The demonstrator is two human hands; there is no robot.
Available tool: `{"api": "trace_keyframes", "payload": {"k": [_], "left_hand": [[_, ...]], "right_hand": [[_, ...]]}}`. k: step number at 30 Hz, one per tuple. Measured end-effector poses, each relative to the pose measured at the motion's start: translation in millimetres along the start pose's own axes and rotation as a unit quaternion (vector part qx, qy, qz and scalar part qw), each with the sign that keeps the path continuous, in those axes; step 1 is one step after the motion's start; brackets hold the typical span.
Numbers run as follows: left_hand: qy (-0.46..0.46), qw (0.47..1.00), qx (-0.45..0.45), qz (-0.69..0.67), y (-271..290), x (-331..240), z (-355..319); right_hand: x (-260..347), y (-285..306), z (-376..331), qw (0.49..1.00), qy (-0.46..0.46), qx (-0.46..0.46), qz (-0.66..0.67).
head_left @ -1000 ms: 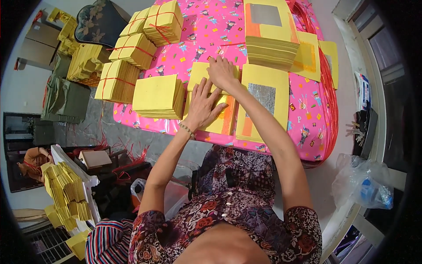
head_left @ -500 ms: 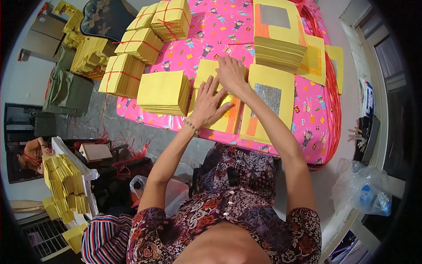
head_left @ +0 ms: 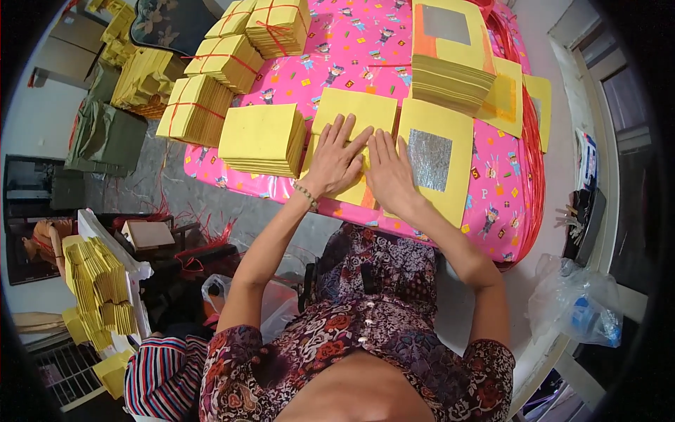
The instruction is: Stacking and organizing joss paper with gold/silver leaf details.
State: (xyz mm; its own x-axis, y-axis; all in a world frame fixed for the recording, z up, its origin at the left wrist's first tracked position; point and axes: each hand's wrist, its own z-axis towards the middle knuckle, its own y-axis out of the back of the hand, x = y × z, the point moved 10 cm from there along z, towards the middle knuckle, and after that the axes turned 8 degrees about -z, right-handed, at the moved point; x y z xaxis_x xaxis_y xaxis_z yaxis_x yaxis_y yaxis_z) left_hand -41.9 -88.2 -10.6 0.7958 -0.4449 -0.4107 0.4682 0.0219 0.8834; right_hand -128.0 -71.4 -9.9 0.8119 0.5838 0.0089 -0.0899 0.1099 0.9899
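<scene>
— Hands first: where are they, and what is under them?

— Both lie flat, side by side, thumbs almost touching. The left hand (head_left: 336, 156) is spread palm-down on a plain yellow sheet (head_left: 355, 116); the right hand (head_left: 389, 171) rests across the seam between that sheet and the yellow sheet with a silver foil square (head_left: 434, 158). Neither grasps anything: fingers are extended and pressing, not curled.

— Which way does the plain sheet run from the hands?

— It stretches away from the person, its long axis running roughly from the near table edge toward the far side. Its near end is under the left palm, so the left hand is closer to its middle. An orange strip shows at its near edge, below the left wrist.

— And the foil sheet?

— Just to the right, touching or slightly overlapping the plain one; I cannot tell which lies on top.

— What else sits around?

— A loose stack of yellow paper (head_left: 264, 139) just left of the left hand. Farther left, bundles tied with red string (head_left: 228, 60). Beyond the right hand, a tall stack topped with foil and orange (head_left: 450, 53). All rest on a pink patterned tablecloth (head_left: 351, 42). A clear plastic bag (head_left: 573, 309) sits well apart, at the lower right.
</scene>
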Motion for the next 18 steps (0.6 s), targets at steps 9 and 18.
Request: {"api": "trace_keyframes", "payload": {"k": [9,18], "left_hand": [[-0.026,0.999,0.006,-0.020,4.9,1.4,-2.1],[0.011,1.000,-0.001,0.024,10.8,11.7,-23.9]], "right_hand": [[6.6,-0.8,2.7,0.997,-0.004,0.071,-0.038],[8.0,-3.5,5.7,0.994,0.003,0.072,-0.081]]}}
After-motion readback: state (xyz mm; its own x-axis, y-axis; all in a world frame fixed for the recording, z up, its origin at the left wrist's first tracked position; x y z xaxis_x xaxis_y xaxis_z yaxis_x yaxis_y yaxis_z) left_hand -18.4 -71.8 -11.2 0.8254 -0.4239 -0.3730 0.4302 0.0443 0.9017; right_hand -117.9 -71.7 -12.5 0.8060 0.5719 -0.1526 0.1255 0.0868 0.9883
